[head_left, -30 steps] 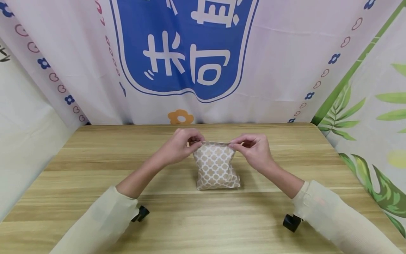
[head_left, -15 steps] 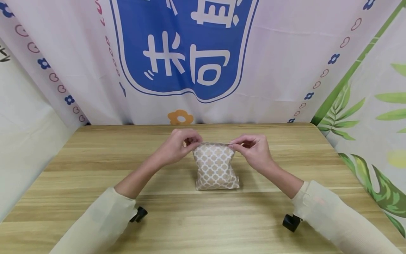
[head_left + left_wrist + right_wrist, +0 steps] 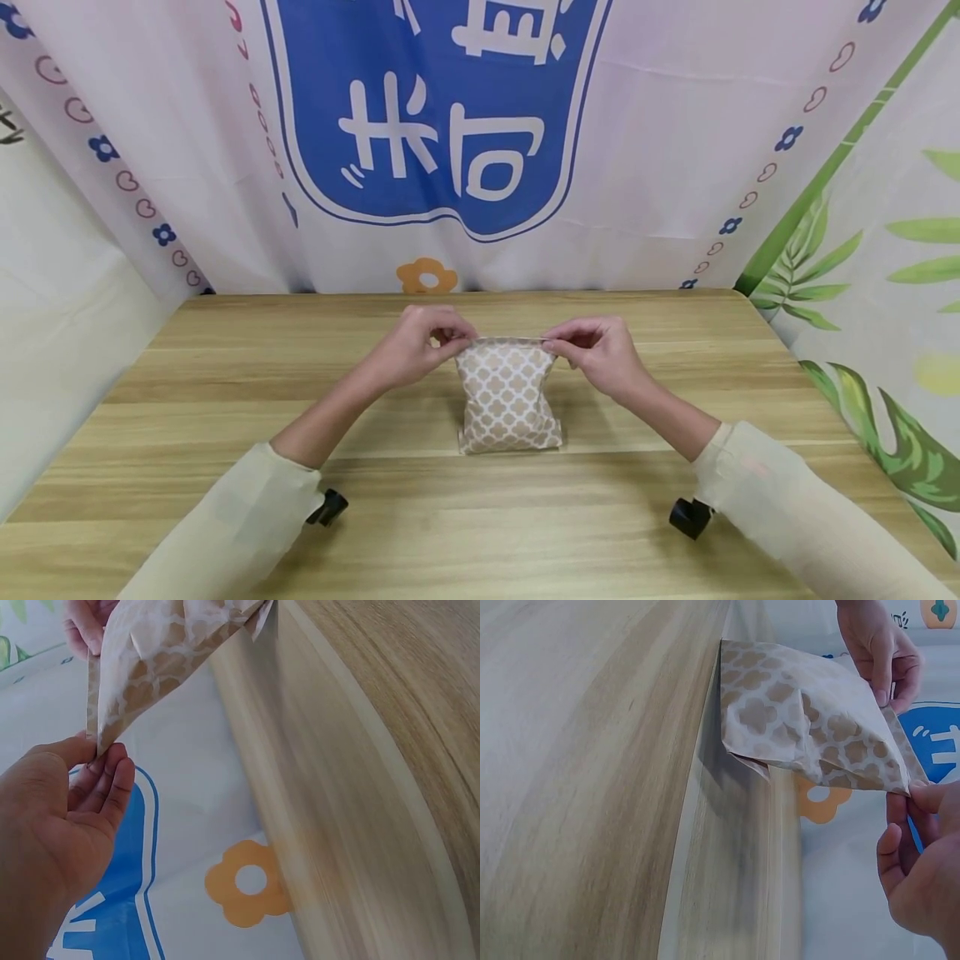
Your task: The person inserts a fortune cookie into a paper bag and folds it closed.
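A tan paper bag with a white lattice pattern stands upright on the wooden table. My left hand pinches its top left corner and my right hand pinches its top right corner, keeping the top edge stretched flat between them. In the left wrist view the bag hangs from my left hand, with the other hand at its far corner. From the right wrist the bag shows its creased side, and my right hand grips its near corner.
Printed white curtains close in the table: a blue emblem at the back, green leaves on the right. Bare wood lies in front of the bag and on both sides. Black wrist-camera mounts sit under my sleeves.
The bag's base has drawn slightly left and narrowed. Both hands keep their pinch on the top corners and have barely shifted.
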`<state>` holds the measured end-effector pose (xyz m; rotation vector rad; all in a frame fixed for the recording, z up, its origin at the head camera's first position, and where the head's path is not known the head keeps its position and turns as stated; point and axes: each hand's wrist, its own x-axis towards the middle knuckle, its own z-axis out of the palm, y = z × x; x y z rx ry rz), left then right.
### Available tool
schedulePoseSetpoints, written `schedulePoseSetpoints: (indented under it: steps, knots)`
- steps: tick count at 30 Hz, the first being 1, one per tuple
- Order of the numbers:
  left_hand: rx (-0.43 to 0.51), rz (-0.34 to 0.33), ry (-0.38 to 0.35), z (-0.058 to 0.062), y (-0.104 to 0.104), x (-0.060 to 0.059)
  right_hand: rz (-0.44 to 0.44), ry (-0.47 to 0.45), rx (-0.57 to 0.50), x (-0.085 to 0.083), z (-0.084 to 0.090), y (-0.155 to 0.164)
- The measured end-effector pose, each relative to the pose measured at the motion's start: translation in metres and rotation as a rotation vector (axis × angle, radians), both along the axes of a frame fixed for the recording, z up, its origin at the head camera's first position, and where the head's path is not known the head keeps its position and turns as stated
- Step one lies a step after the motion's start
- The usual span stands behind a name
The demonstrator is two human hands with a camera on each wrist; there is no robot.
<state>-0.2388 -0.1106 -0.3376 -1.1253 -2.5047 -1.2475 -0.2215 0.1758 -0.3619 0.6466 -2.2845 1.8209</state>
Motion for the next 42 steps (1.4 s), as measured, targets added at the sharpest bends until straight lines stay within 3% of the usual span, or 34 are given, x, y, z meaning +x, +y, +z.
schedulePoseSetpoints:
  steps: [10,22,30,42]
  knots:
    - [-0.024,0.016,-0.069,-0.008,0.001,-0.007,-0.022,-0.091,0.051,-0.004,-0.004,0.001]
    - [-0.05,0.004,-0.135,-0.01,-0.003,-0.01,-0.013,-0.116,0.05,-0.005,-0.006,0.0]
    - [-0.012,-0.005,-0.168,-0.019,-0.007,-0.012,0.003,-0.172,0.059,-0.007,-0.009,0.001]
    - [0.028,-0.001,-0.358,-0.035,-0.008,-0.018,0.012,-0.307,0.126,-0.011,-0.022,0.003]
